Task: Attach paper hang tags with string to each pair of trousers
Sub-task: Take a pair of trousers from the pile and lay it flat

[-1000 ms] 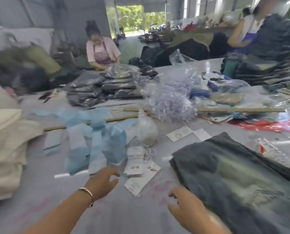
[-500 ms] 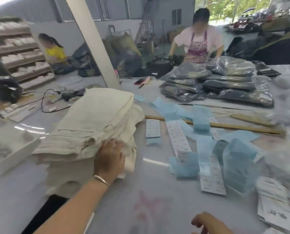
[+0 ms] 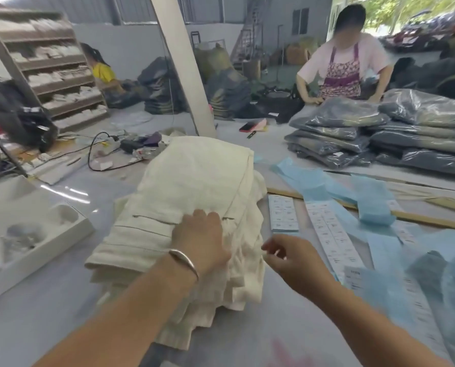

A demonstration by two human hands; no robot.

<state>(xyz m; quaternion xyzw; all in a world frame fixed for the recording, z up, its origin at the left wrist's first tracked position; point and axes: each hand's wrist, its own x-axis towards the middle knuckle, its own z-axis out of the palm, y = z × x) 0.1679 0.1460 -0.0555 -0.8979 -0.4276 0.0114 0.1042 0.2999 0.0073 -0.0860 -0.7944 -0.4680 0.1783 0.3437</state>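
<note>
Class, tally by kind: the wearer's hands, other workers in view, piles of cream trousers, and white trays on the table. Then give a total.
Hands: 2, left hand and right hand
Other workers: 2, worker in yellow and worker in apron
Piles of cream trousers: 1
White tray: 1
Total: 6

At twelve o'clock, a slanted white pillar (image 3: pixel 180 62). At ten o'clock, a shelf rack (image 3: pixel 49 67) loaded with pale folded stock; beside it, a seated person in yellow (image 3: pixel 103 74). At one o'clock, a person in a patterned apron (image 3: pixel 343 67) behind stacked plastic-bagged dark garments (image 3: pixel 380 133). At nine o'clock on the desk (image 3: pixel 49 313), a white tray (image 3: pixel 35 255). Near eleven o'clock, a black cable (image 3: pixel 96 152) and a red phone (image 3: pixel 249 126). At three o'clock, blue sticker sheets (image 3: pixel 327 181).
</note>
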